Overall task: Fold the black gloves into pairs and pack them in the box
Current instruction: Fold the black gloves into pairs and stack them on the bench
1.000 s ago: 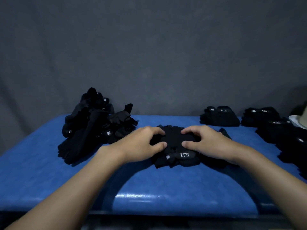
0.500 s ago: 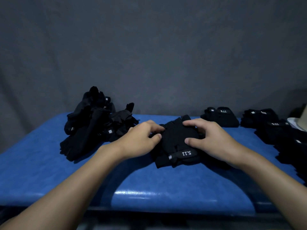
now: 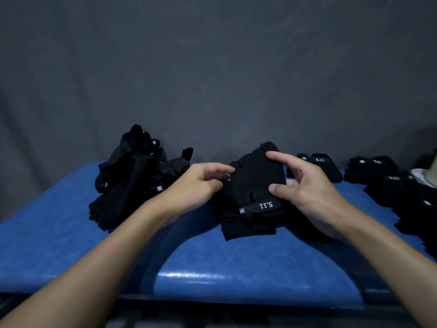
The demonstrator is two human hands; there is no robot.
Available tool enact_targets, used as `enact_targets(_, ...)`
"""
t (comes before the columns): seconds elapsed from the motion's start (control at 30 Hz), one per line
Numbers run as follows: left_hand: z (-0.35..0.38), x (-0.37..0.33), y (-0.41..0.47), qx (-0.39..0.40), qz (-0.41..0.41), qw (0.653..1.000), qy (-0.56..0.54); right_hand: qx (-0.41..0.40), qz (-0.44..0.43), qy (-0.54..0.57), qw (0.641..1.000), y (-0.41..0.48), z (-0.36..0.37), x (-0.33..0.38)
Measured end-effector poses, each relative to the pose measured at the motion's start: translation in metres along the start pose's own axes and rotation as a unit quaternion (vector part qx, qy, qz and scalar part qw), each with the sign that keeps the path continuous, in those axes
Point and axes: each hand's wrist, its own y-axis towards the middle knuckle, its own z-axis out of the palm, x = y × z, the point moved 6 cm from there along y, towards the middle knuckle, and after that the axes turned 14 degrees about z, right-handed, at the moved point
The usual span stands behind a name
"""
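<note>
A pair of black gloves [image 3: 254, 185] with a white "5.11" cuff label is tilted up off the blue table [image 3: 71, 245] at the centre. My right hand [image 3: 305, 188] grips its right side, thumb on the front near the cuff and forefinger at the top edge. My left hand [image 3: 198, 183] touches the left edge of the gloves with its fingertips. A heap of loose black gloves [image 3: 137, 176] lies to the left. A folded pair [image 3: 318, 165] sits behind my right hand.
More folded black pairs [image 3: 387, 183] are stacked along the right side of the table. A pale box corner [image 3: 425, 178] shows at the far right edge. A grey cloth backdrop hangs behind the table.
The gloves were pressed flat on the table under both hands; now their finger end is lifted and tipped upward, with my right hand raised and my left hand loosened to the edge.
</note>
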Motion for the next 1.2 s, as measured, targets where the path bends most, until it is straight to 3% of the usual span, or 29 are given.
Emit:
enact_targets(0.3, -0.009, -0.005, 0.0, -0.049, 0.013, 0.999, -0.008, 0.011, 0.057, -0.035, 0.998, -0.002, 0.009, -0.009)
enact_targets(0.47, -0.006, -0.002, -0.002, -0.013, 0.006, 0.997, 0.072, -0.02, 0.016, -0.249, 0.968, -0.007, 0.02, -0.005)
enact_targets(0.8, -0.002, 0.002, -0.002, 0.047, 0.004, 0.984, 0.171, -0.024, 0.033, -0.292, 0.956, 0.005, 0.018, -0.014)
enact_targets(0.97, 0.005, 0.013, -0.007, 0.097, -0.037, 0.972, 0.21, -0.058, 0.05, -0.484, 0.872, 0.001, 0.023, -0.02)
enact_targets(1.2, 0.009, 0.018, -0.01, 0.127, -0.04, 0.953, 0.273, -0.108, -0.001, -0.549, 0.829, -0.001, 0.016, -0.018)
